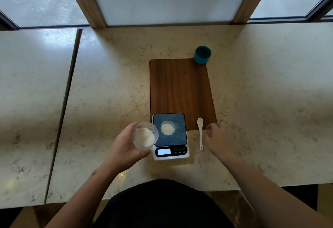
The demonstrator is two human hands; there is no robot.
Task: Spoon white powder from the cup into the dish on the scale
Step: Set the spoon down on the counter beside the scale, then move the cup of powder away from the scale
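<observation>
Powder (pixel 144 136) fills clear tilted cup (pixel 146 135) (left hand (pixel 126 146) gripping).

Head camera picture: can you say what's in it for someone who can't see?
A person's left hand holds a clear cup of white powder beside a small digital scale carrying a round dish of powder. The empty right hand rests by a white spoon on the marble counter.
</observation>
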